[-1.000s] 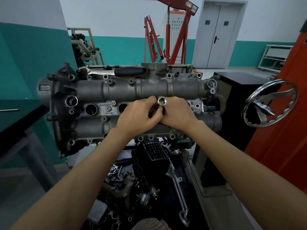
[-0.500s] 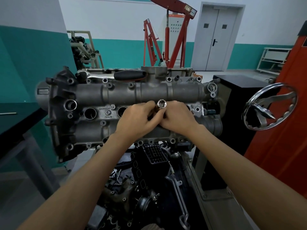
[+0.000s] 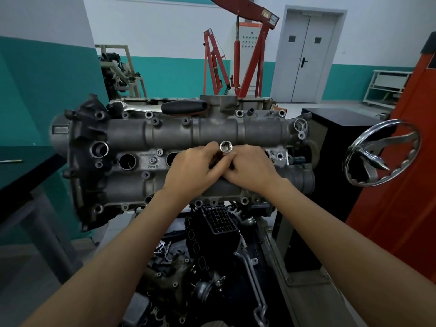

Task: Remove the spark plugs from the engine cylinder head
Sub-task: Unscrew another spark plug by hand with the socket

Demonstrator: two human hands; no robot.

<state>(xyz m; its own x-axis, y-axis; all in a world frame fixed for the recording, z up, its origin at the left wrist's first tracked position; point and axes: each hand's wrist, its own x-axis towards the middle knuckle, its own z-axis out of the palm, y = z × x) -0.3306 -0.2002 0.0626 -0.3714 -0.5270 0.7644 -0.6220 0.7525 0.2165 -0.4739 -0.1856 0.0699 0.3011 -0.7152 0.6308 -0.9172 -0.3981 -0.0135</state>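
Observation:
The grey cylinder head [image 3: 146,135] stands on its stand in front of me, its spark plug wells facing me. Two open wells [image 3: 127,161] show left of my hands. A chrome spark plug socket [image 3: 226,146] sticks out of a well in the middle, its hollow end towards me. My left hand [image 3: 192,167] and my right hand [image 3: 249,167] meet around the socket, fingers curled on its shaft from both sides. The spark plug itself is hidden.
A ratchet with a black handle [image 3: 184,107] lies on top of the head. A chrome handwheel [image 3: 382,152] juts out at the right beside an orange cabinet [image 3: 401,208]. Loose engine parts [image 3: 200,267] lie below. A red engine crane [image 3: 247,55] stands behind.
My view has shifted slightly; both hands stay on the socket and have turned a little around it.

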